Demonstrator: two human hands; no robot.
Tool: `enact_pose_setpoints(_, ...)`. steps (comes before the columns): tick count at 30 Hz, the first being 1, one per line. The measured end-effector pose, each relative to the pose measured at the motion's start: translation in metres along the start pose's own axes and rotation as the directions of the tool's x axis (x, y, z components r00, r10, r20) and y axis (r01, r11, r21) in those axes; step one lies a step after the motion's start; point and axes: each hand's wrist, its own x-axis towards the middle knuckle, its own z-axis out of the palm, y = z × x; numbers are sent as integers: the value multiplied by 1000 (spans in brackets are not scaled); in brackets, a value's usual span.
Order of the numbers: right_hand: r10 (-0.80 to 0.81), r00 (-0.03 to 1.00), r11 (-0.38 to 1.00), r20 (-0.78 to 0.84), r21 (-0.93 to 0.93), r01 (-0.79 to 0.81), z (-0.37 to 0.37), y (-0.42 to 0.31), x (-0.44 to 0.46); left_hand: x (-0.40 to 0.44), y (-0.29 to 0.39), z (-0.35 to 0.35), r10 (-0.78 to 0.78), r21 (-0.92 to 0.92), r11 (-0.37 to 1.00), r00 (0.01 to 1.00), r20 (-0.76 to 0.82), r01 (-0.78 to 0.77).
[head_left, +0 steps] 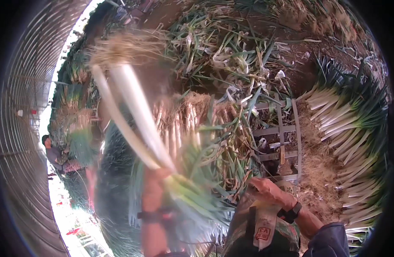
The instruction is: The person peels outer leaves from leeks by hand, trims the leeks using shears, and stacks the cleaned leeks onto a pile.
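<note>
White-stemmed leeks [139, 105] stand roots up at the left of the head view, blurred by motion. My left hand [158, 175] is closed round them where the white stems turn green. Near the bottom centre, my right hand [267, 190] is in front of my body, with a dark watch on the wrist. Its fingers are curled, and whatever they may hold is too small to name. Behind the leeks, a pile of untrimmed leeks [177, 132] lies with brown roots pointing away from me.
A metal rack [297, 141] stands right of centre. Beyond it, a long row of leeks [338, 132] lines the right side. Loose leaves [231, 55] cover the ground ahead. A person [55, 156] sits at the far left, beside the curved greenhouse wall [23, 107].
</note>
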Motion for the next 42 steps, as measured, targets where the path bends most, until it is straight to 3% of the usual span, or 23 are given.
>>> enact_pose_setpoints(1,27,1000,1000,15,5,-27,-3,-2,0,-2,20,14,89,44,995,996,7,-90)
enact_pose_setpoints(2,54,998,998,32,9,-55,-8,-9,2,-5,42,21,78,28,996,992,100,-81)
enact_pose_setpoints(4,92,995,996,44,13,-93,-18,-21,2,-6,62,37,222,-45,975,972,71,-219)
enact_pose_setpoints(5,105,994,994,35,12,-105,-23,-26,2,1,66,34,292,-56,956,947,134,-287)
enact_pose_setpoints(9,181,983,984,11,-2,-181,-39,-35,-1,8,95,46,428,-110,903,889,165,-414)
enact_pose_setpoints(15,74,974,990,-214,-106,-98,-51,-17,-11,20,139,61,593,-11,805,805,14,-593)
enact_pose_setpoints(16,123,974,986,-190,-89,-141,-53,-17,-14,22,145,63,634,21,774,773,-32,-633)
enact_pose_setpoints(17,168,972,980,-165,-75,-182,-56,-17,-16,23,151,62,545,-37,833,830,-119,-552)
enact_pose_setpoints(20,195,974,967,-115,-145,-210,-73,-30,-10,25,167,91,716,378,681,677,-169,-627)
enact_pose_setpoints(21,189,977,961,-98,-187,-204,-81,-40,-4,33,166,94,749,556,611,639,-176,-563)
enact_pose_setpoints(22,110,985,963,-129,-233,-138,-89,-52,4,48,160,110,779,399,614,603,-171,-681)
enact_pose_setpoints(24,-51,983,943,-176,-332,-10,-106,-82,24,61,146,137,810,507,512,586,-16,-693)
enact_pose_setpoints(25,-134,973,930,-189,-363,57,-118,-104,33,75,122,148,809,692,389,585,60,-609)
enact_pose_setpoints(27,-289,935,869,-204,-467,167,-144,-148,44,82,97,184,811,744,-34,416,411,-667)
enact_pose_setpoints(28,-360,911,819,-201,-536,205,-157,-166,45,76,92,205,741,569,-296,191,644,-767)
enact_pose_setpoints(29,-426,884,764,-195,-601,236,-166,-177,44,75,69,221,686,540,-335,193,702,-772)
enact_pose_setpoints(32,-305,919,719,-249,-693,51,-183,-179,31,68,-35,247,563,425,-364,168,809,-829)
enact_pose_setpoints(35,176,967,736,-185,-628,-254,-170,-109,-3,35,-94,247,435,303,-377,122,892,-875)
enact_pose_setpoints(36,361,927,743,-106,-568,-354,-159,-82,-20,24,-107,243,395,274,-350,125,910,-896)
enact_pose_setpoints(37,595,802,769,50,-325,-551,-150,-57,-35,13,-117,236,282,263,-331,170,944,-906)
enact_pose_setpoints(38,733,626,666,266,-93,-740,-140,-38,-49,3,-132,231,302,272,-279,185,935,-921)
enact_pose_setpoints(40,627,683,759,374,-96,-644,-111,-23,-69,-12,-155,226,332,283,-172,215,918,-943)
enact_pose_setpoints(42,621,659,693,424,97,-715,-89,-28,-83,-25,-166,218,316,302,-152,243,917,-941)
